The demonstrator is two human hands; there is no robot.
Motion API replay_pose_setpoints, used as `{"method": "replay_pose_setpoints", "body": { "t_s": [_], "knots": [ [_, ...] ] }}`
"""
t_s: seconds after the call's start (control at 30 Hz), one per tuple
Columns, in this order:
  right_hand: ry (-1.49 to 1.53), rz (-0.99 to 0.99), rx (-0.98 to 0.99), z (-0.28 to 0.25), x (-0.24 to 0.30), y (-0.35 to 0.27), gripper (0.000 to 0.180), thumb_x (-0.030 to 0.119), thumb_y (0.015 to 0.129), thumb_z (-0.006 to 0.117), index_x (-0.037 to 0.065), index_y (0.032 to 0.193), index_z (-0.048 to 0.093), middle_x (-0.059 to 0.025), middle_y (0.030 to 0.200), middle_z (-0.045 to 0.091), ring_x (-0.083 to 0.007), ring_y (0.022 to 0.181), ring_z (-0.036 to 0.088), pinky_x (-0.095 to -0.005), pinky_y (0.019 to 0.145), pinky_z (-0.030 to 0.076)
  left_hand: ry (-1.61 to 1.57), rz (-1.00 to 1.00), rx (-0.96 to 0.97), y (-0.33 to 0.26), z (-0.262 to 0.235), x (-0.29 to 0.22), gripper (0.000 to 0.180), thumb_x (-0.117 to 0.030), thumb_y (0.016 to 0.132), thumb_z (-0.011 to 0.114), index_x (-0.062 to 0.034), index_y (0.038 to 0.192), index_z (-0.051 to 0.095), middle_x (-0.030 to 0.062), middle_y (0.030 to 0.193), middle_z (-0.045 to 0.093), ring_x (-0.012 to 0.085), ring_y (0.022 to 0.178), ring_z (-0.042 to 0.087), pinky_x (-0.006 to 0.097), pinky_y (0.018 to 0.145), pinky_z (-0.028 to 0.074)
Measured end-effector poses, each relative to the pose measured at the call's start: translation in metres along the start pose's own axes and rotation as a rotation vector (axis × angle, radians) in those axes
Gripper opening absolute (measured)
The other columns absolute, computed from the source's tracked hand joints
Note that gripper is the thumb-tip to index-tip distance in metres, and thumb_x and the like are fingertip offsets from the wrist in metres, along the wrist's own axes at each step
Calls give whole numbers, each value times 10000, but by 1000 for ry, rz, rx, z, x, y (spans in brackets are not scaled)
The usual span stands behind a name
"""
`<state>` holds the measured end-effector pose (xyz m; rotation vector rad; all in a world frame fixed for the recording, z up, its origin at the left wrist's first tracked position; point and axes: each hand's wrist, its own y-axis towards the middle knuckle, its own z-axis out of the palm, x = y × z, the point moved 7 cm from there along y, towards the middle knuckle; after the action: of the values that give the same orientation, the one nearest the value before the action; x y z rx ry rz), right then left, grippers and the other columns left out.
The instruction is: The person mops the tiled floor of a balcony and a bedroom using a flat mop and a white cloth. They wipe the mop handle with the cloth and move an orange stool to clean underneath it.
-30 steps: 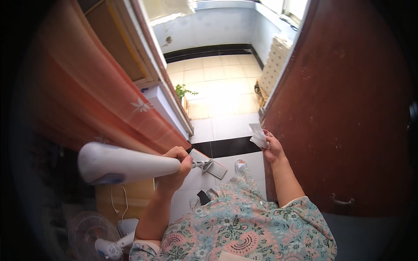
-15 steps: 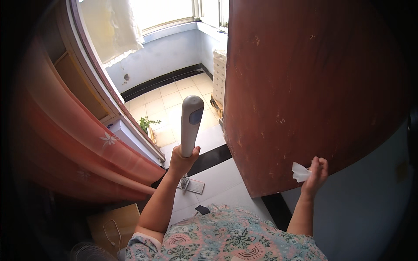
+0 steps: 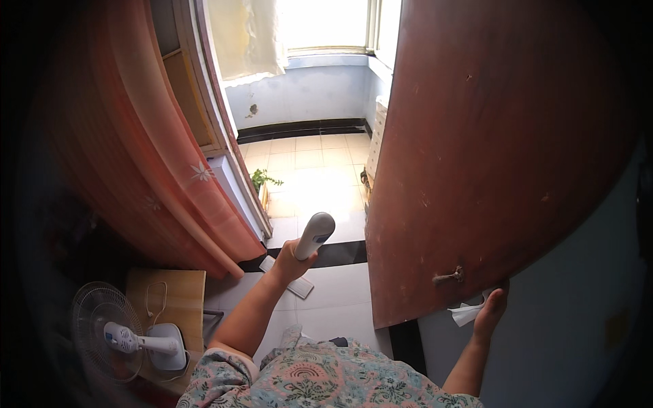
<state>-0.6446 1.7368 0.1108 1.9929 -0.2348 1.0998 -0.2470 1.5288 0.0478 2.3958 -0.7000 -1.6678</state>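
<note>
The mop (image 3: 315, 234) stands just below centre, toward six o'clock; I see my left hand (image 3: 292, 264) wrapped round its pale handle (image 3: 311, 246). That hand and forearm (image 3: 248, 319) hide the shaft and part of the flat head (image 3: 299, 287) on the floor (image 3: 337, 292) at seven. At four o'clock my right hand (image 3: 491, 311) holds a crumpled white sheet (image 3: 465, 313); I can't tell whether its fingertips (image 3: 501, 294) touch the red-brown door (image 3: 486, 170).

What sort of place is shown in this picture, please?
Probably a home, at an open reddish-brown door before what may be a balcony: an orange curtain hangs at the left, a white fan stands nearby, and a window shows beyond.
</note>
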Motion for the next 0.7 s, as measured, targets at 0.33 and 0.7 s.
{"method": "replay_pose_setpoints", "body": {
  "t_s": [0.33,0.7],
  "knots": [
    [54,-90,222,29,50,-11,567,441,910,390,-53,1178,463,-203,1103,539,-287,1006,535,-336,852,397,48,-154,-11,-63,-46,-20,153,-118,774,568,-10,675,525,32,568,504,93,531,477,266,490,401],
    [71,-272,528,199,72,-53,419,245,880,471,-22,1201,438,-238,1172,469,-384,1083,462,-401,939,351,24,-131,-171,-95,-137,-9,159,-83,783,558,-28,647,495,-8,566,445,75,532,437,247,472,367]
  ]
}}
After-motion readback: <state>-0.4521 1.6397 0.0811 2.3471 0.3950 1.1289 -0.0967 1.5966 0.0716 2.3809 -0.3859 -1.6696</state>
